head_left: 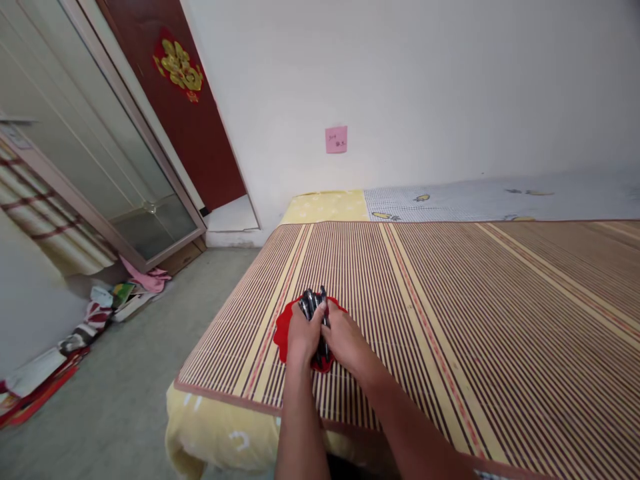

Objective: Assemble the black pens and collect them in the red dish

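Both hands meet over a red scalloped mat [283, 328] that lies on the striped bamboo sleeping mat. Between them is a bundle of several glossy black pens [311, 301], pointing roughly away from me. My left hand [303, 335] is closed around the bundle from the left. From the right, my right hand [345, 335] has its fingers closed against the same pens, with the thumbs close together on top. The pens' lower ends show below the hands, over the red mat. My fingers partly hide the middle of the bundle.
The bamboo mat [450, 300] covers a bed with yellow bedding [225, 427] at its front edge. A white wall with a pink note [336, 139] stands behind. To the left are a glass door [145, 193] and assorted items [95, 313] on the grey floor.
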Demonstrator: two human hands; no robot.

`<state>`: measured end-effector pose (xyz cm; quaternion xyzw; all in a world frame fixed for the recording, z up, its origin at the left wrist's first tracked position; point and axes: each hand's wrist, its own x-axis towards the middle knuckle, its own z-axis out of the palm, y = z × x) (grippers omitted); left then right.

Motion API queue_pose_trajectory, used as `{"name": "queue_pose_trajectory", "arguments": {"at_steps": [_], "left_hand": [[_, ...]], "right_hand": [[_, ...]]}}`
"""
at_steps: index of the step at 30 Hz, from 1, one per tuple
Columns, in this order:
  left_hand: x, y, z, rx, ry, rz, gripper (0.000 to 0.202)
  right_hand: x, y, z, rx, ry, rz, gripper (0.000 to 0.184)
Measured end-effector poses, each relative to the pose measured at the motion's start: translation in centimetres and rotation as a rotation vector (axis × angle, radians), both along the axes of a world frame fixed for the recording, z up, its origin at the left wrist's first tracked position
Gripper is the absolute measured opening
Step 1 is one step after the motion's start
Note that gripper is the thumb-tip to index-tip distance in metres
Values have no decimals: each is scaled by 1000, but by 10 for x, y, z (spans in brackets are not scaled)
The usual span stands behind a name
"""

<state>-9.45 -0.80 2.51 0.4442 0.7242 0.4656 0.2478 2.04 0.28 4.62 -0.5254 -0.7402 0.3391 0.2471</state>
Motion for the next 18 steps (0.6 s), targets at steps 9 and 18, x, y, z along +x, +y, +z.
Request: {"name": "queue_pose_trajectory", "arguments": {"at_steps": [9, 18], "left_hand": [[-24, -7, 5, 70, -18, -80, 38], [-29, -4, -8, 96, -10, -123, 40]], "right_hand": [[22, -8, 6, 99, -72, 15, 40], [28, -26, 13, 174, -278, 139, 22]]}}
